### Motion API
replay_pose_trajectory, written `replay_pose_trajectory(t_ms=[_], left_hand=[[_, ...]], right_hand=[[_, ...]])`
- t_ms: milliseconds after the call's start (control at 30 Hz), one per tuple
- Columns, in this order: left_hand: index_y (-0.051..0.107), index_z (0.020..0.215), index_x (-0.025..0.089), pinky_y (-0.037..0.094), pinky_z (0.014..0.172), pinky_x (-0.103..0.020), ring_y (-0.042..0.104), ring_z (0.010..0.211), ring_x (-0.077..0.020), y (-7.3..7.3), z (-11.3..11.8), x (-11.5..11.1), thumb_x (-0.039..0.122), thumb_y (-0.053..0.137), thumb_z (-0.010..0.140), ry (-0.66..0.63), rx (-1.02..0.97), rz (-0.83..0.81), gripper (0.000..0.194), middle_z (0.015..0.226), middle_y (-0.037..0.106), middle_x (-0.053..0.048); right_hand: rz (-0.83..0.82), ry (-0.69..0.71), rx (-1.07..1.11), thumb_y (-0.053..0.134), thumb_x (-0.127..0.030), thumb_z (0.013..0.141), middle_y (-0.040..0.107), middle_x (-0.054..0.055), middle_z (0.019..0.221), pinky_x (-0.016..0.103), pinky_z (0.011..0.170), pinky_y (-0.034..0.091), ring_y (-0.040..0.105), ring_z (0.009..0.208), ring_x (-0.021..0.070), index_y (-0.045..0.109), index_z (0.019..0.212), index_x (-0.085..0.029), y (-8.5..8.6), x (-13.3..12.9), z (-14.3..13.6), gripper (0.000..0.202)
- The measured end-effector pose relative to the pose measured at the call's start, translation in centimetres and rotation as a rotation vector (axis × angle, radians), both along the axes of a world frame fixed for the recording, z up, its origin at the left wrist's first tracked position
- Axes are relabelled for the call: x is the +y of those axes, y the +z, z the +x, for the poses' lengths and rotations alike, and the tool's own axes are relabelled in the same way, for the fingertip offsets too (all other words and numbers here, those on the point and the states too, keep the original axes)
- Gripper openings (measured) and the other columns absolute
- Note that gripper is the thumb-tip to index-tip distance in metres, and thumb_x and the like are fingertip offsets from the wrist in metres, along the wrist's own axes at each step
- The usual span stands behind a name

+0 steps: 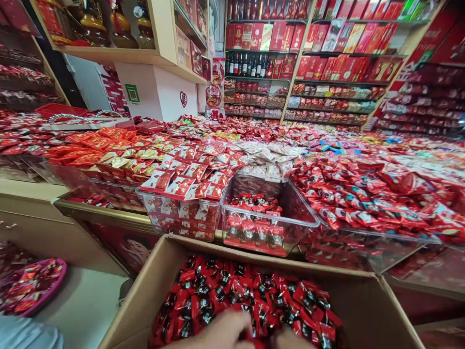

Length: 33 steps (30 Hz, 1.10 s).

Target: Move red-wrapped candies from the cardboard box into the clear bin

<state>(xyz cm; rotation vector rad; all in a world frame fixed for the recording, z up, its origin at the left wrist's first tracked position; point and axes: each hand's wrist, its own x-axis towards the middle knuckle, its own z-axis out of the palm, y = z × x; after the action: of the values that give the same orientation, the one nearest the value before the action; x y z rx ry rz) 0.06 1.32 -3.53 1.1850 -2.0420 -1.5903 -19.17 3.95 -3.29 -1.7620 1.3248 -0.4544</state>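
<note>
An open cardboard box (363, 310) stands directly in front of me, filled with red-and-black wrapped candies (218, 291). My left hand (221, 332) reaches in at the near side, fingers bent down among the candies, blurred. Red wrapper shows at its fingertips, but what it grips is hidden. Beside it, my right hand (292, 339) is mostly cut off by the lower picture edge, its fingers out of sight. Beyond the box, a clear plastic bin (298, 223) is partly filled with similar candies (254, 232) in stacked rows.
Red-and-white packets (181, 179) overfill a bin to the left; shiny red packets (363, 198) heap up to the right. White packets (271, 157) lie behind. Shelves of bottles and gift boxes (269, 36) line the back. A pink basket (60, 276) sits at lower left.
</note>
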Motion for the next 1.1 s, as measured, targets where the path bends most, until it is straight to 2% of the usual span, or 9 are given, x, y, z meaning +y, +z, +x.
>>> replay_pose_trajectory(t_ms=[33, 100, 167, 433, 600, 733, 933, 1000, 1100], left_hand=[[0.055, 0.064, 0.017, 0.033, 0.056, -0.023, 0.043, 0.058, -0.0125, 1.5, -0.2, -0.1, 0.027, 0.062, 0.06, 0.185, 0.071, 0.041, 0.013, 0.057, 0.05, 0.004], [0.052, 0.068, 0.015, 0.034, 0.056, -0.022, 0.044, 0.059, -0.0113, 4.0, -0.7, -0.5, 0.03, 0.059, 0.065, 0.285, 0.143, 0.086, 0.017, 0.06, 0.05, 0.004], [0.051, 0.07, 0.014, 0.036, 0.059, -0.023, 0.046, 0.061, -0.011, 5.3, -1.0, -0.9, 0.034, 0.064, 0.062, 0.324, 0.209, 0.154, 0.025, 0.063, 0.052, 0.002], [0.056, 0.082, 0.011, 0.042, 0.061, -0.025, 0.053, 0.062, -0.0107, 5.9, -1.3, -0.4, 0.044, 0.058, 0.071, 0.343, 0.412, 0.397, 0.035, 0.071, 0.059, -0.003], [0.049, 0.096, 0.013, 0.044, 0.073, -0.028, 0.056, 0.079, -0.0133, 6.5, -1.6, 0.0, 0.021, 0.07, 0.061, 0.324, 0.525, 0.373, 0.042, 0.089, 0.059, -0.006], [0.051, 0.09, 0.012, 0.045, 0.07, -0.029, 0.055, 0.071, -0.0122, 6.5, -1.6, 0.0, 0.01, 0.066, 0.06, 0.325, 0.432, 0.265, 0.034, 0.08, 0.06, -0.004], [0.051, 0.087, 0.014, 0.044, 0.067, -0.025, 0.055, 0.072, -0.0122, 6.9, -1.1, 0.2, 0.02, 0.062, 0.066, 0.288, 0.375, 0.2, 0.025, 0.079, 0.059, -0.002], [0.051, 0.079, 0.014, 0.043, 0.059, -0.023, 0.052, 0.063, -0.0108, 7.1, -0.9, 0.2, 0.021, 0.059, 0.069, 0.282, 0.24, 0.016, 0.015, 0.074, 0.057, -0.002], [0.054, 0.074, 0.015, 0.042, 0.064, -0.025, 0.052, 0.07, -0.013, 7.4, -0.5, 0.1, 0.015, 0.053, 0.072, 0.172, 0.103, -0.479, 0.002, 0.081, 0.058, -0.005]], right_hand=[[0.033, 0.015, -0.036, 0.055, -0.022, 0.061, 0.065, 0.003, 0.071, 0.036, 0.064, 0.045, 0.058, 0.069, 0.0228, 0.065, 0.069, -0.025, 0.8, -0.2, 0.0, 0.013], [0.135, 0.033, -0.211, 0.056, -0.025, 0.066, 0.062, 0.003, 0.076, 0.031, 0.062, 0.044, 0.056, 0.07, 0.0182, 0.061, 0.083, -0.02, 3.1, -0.8, 0.3, 0.019], [0.24, -0.002, -0.446, 0.055, -0.031, 0.072, 0.058, 0.001, 0.076, 0.026, 0.06, 0.043, 0.052, 0.067, 0.0136, 0.056, 0.088, -0.017, 4.8, -1.3, 0.7, 0.022], [0.196, -0.195, -0.564, 0.057, -0.04, 0.073, 0.042, -0.006, 0.055, 0.021, 0.049, 0.03, 0.039, 0.05, 0.0073, 0.052, 0.066, -0.015, 5.3, -0.9, 1.5, 0.026], [0.226, -0.295, -0.6, 0.058, -0.041, 0.073, 0.047, -0.004, 0.057, 0.023, 0.052, 0.032, 0.043, 0.051, 0.0082, 0.054, 0.067, -0.015, 5.2, -0.7, 1.5, 0.027], [0.195, -0.331, -0.619, 0.059, -0.042, 0.072, 0.049, -0.004, 0.058, 0.022, 0.049, 0.03, 0.04, 0.05, 0.0081, 0.058, 0.075, -0.016, 5.3, -0.5, 1.8, 0.026], [0.235, -0.39, -0.763, 0.064, -0.041, 0.068, 0.053, -0.002, 0.054, 0.022, 0.05, 0.034, 0.043, 0.05, 0.0085, 0.059, 0.073, -0.014, 5.7, -0.4, 2.1, 0.028], [0.29, -0.453, -0.858, 0.066, -0.042, 0.066, 0.054, -0.002, 0.055, 0.022, 0.051, 0.037, 0.046, 0.051, 0.0092, 0.057, 0.081, -0.015, 5.9, -0.4, 2.5, 0.032], [0.41, -0.538, -1.033, 0.068, -0.045, 0.063, 0.053, -0.002, 0.06, 0.022, 0.05, 0.041, 0.048, 0.054, 0.0093, 0.054, 0.084, -0.017, 6.3, -0.3, 3.2, 0.037]])
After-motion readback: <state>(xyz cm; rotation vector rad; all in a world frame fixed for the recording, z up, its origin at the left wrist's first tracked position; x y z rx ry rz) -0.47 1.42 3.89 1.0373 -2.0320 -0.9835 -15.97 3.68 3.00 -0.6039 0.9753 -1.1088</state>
